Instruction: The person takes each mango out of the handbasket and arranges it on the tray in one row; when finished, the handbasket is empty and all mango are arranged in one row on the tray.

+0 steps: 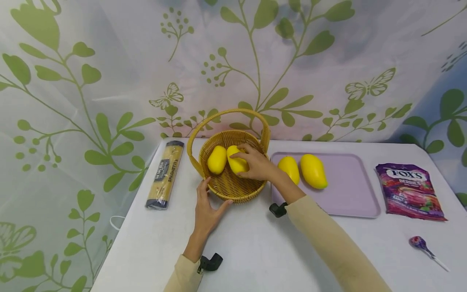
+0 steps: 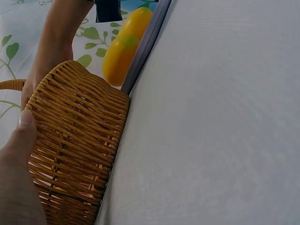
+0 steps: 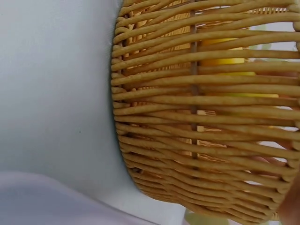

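A yellow mango (image 1: 237, 165) sits inside the wicker basket (image 1: 238, 197), and my right hand (image 1: 255, 163) grips it from above and from the right. Beside it in the basket lies a second mango (image 1: 217, 159). At the basket's front left, my left hand (image 1: 207, 209) holds the rim, fingers at the left side and thumb at the front. The left wrist view shows that thumb (image 2: 23, 133) at the rim of the upright basket (image 2: 79, 126). Through the weave of the basket (image 3: 206, 103), the right wrist view gives glimpses of yellow; the right hand is mostly hidden there.
Right of the basket is a lilac tray (image 1: 350, 190) bearing two mangoes, one (image 1: 313, 171) beside another (image 1: 289, 168) partly behind my right forearm. A spaghetti pack (image 1: 165, 175) lies at left. Far right are a purple Fox's candy bag (image 1: 410, 190) and a lollipop (image 1: 419, 243).
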Motion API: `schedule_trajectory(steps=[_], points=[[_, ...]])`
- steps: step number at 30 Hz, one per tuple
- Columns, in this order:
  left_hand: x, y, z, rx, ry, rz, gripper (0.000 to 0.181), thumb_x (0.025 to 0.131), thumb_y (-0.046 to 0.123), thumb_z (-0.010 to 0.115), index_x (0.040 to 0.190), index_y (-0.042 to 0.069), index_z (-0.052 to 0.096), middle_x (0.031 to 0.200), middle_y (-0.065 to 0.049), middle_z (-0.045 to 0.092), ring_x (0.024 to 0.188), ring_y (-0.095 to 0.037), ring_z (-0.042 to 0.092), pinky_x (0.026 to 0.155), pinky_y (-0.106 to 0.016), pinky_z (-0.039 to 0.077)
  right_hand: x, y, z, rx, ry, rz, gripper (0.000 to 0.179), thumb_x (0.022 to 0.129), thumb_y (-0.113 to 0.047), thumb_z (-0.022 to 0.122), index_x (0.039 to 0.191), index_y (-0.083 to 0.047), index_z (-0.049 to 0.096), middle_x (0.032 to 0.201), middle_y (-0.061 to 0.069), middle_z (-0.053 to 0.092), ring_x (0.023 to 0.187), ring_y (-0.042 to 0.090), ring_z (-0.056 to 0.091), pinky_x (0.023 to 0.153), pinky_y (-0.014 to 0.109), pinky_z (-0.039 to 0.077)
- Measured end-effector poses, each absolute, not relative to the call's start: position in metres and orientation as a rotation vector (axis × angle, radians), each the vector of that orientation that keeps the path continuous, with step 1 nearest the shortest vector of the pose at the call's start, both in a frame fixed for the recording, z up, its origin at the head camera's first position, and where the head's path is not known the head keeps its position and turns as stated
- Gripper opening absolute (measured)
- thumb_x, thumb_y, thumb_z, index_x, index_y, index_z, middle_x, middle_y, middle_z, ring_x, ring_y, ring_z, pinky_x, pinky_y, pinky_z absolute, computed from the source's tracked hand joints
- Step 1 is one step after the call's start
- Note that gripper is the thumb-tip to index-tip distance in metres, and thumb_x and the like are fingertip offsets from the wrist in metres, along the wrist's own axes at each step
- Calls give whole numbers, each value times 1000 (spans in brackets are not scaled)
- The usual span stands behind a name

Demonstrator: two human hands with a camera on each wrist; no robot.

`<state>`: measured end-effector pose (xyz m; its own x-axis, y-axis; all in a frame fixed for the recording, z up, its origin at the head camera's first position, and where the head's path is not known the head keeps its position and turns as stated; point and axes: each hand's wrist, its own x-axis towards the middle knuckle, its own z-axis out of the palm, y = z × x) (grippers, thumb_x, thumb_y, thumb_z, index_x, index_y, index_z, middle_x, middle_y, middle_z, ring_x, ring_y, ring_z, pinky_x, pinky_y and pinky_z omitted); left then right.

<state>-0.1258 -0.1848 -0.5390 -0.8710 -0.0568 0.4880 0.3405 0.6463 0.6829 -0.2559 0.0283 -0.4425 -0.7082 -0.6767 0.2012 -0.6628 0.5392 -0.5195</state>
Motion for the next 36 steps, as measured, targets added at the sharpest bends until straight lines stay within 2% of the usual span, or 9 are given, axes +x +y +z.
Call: schedule_trajectory(steps=[11, 16, 25, 36], points=[[-127, -184, -540, -223, -2392, -1137, 97, 77, 44, 82, 150, 6, 30, 151, -8, 34, 132, -30, 46, 104, -49, 45, -235, 55, -424, -1241, 2776, -1020, 55, 81, -26, 80, 132, -16, 61, 150, 16, 36, 136, 38, 39, 104, 53, 45], [-127, -184, -540, -223, -2387, -1116, 97, 78, 46, 81, 151, 10, 29, 151, -8, 35, 133, -29, 45, 104, -48, 45, -220, 76, -416, -1256, 2811, -1071, 54, 81, -24, 80, 131, -17, 61, 151, 16, 35, 138, 38, 36, 103, 56, 44], [-125, -184, -537, -227, -2374, -1108, 97, 78, 44, 81, 150, 4, 31, 151, -11, 35, 132, -32, 46, 97, -52, 49, -196, 112, -403, -1210, 2881, -1053, 56, 80, -21, 81, 132, -19, 60, 151, 13, 37, 135, 35, 41, 100, 54, 48], [-125, -184, -538, -195, -2410, -1140, 97, 77, 40, 83, 151, 9, 29, 153, -7, 33, 135, -26, 44, 102, -48, 47, -190, 165, -405, -1148, 3019, -1085, 59, 73, -10, 85, 128, -13, 62, 146, 16, 40, 129, 36, 45, 95, 57, 49]])
